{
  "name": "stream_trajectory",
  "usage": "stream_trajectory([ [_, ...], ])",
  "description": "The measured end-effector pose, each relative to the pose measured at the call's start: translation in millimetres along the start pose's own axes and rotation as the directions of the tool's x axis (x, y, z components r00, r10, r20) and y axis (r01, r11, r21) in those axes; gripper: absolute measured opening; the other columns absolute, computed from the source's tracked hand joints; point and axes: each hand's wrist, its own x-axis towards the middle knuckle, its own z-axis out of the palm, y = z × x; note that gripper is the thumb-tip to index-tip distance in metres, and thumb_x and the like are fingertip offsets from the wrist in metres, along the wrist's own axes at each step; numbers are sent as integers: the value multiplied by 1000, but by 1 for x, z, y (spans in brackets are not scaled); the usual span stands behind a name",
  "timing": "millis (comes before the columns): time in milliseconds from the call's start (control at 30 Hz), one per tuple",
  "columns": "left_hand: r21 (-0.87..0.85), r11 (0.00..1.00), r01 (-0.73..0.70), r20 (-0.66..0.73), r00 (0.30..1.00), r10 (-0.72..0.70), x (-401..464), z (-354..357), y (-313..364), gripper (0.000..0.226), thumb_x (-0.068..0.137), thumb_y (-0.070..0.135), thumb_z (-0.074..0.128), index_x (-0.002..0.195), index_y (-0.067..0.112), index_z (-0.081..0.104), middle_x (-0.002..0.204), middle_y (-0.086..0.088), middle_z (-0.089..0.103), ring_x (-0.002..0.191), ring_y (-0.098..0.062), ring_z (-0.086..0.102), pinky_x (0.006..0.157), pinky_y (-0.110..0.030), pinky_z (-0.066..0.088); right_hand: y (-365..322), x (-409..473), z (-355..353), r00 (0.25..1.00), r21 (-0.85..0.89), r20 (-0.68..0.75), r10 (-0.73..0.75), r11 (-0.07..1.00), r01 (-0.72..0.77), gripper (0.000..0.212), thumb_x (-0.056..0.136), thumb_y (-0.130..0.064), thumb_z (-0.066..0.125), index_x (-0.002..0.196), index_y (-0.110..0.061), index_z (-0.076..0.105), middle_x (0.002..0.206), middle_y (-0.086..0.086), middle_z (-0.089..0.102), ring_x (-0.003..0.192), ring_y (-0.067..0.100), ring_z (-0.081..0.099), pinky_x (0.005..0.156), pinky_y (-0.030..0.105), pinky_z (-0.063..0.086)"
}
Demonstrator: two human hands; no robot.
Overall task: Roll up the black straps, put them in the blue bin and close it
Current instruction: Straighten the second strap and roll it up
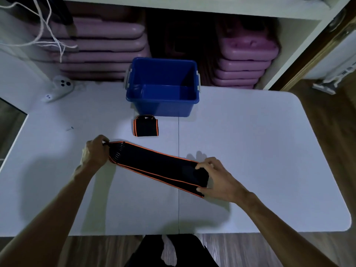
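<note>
Left hand [95, 151] and right hand [216, 178] pinch opposite ends of the flat orange-edged black fabric strap [156, 164] on the white counter [250, 141]; one rolled black strap [145, 126] waits beside the empty, lidless blue plastic bin [162, 105]; rolling, binning and closing remain.

I read this as a storage corner of a gym or fitness studio, not a home kitchen or office. Behind my white folding table [250, 151] stands a white shelving unit [192, 8], and under it I see two stacks of purple foam mats [107, 49] piled flat, one on the left and another stack [244, 64] on the right. White cords [48, 33] dangle at the left. A white handheld controller [59, 87] lies on the table's far left corner. The floor [327, 132] is wood-look planking.
</note>
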Motion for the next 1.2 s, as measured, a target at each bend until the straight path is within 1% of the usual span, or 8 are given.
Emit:
stream_trajectory([
  [267, -27, 993, 113, 19, 994, -112, 14, -2, -13, 26, 86, 13, 58, 111, 7, 60, 101, -24, 69, 90, -42, 64, 80, -46, 54, -8, 5, 35, 1000, -154, -20, -3, 988, 0, 70, 68, -61, 70, 127, -31, 45, 134, -6, 35, 126, 15, 33, 103, 33, 37],
  [600, -74, 990, 117, -51, 991, -121, 23, -1, -22, 34, 72, -13, 51, 96, 5, 68, 98, -27, 68, 82, -43, 64, 70, -40, 52, -15, -6, 50, 996, -281, -50, -72, 958, 56, 56, 80, -56, 62, 127, -28, 48, 134, 1, 41, 123, 22, 41, 95, 41, 47],
  [800, 4, 996, 90, -4, 996, -90, 14, 0, -15, 37, 82, 3, 59, 119, 6, 56, 125, -30, 49, 111, -50, 49, 91, -54, 45, -23, -10, 60, 996, -302, -33, -87, 951, 73, 66, 77, -65, 62, 131, -30, 45, 154, 8, 29, 141, 28, 28, 102, 42, 39],
  [867, 69, 998, 4, -87, 996, 2, -5, 4, -9, 50, 79, 10, 63, 127, 8, 48, 134, -27, 40, 121, -48, 38, 98, -57, 39, -24, -13, 63, 995, -312, -45, -86, 948, 68, 64, 78, -61, 62, 131, -30, 44, 154, 7, 29, 141, 28, 28, 101, 43, 40],
  [933, 131, 953, -275, -114, 950, 290, -34, 14, 3, 60, 72, 7, 59, 131, 10, 47, 140, -23, 39, 131, -43, 33, 101, -56, 35, -25, -13, 64, 995, -313, -47, -89, 947, 70, 60, 80, -57, 62, 129, -28, 44, 152, 8, 31, 139, 29, 31, 100, 44, 44],
  [1033, 260, 676, -690, 270, 724, 635, -64, 36, 9, 89, 59, -2, 51, 144, 19, 35, 158, -14, 20, 147, -33, 11, 113, -53, 24, -27, -11, 62, 995, -308, -29, -93, 948, 80, 55, 83, -53, 61, 128, -26, 45, 146, 8, 36, 132, 29, 37, 97, 44, 49],
  [1100, 283, 626, -727, 409, 682, 607, -59, 41, 3, 94, 63, -6, 49, 148, 24, 23, 161, -6, 11, 149, -29, 5, 116, -49, 17, -27, -10, 59, 995, -309, -19, -95, 947, 84, 56, 83, -52, 62, 129, -26, 45, 142, 8, 38, 127, 28, 39, 95, 44, 51],
  [1200, 214, 734, -645, 427, 737, 524, -40, 35, -4, 73, 78, -4, 53, 143, 25, 37, 154, -5, 29, 142, -27, 26, 111, -45, 29, -28, -10, 57, 995, -327, -17, -93, 941, 83, 58, 81, -54, 62, 130, -28, 45, 143, 7, 38, 128, 27, 40, 95, 43, 50],
])
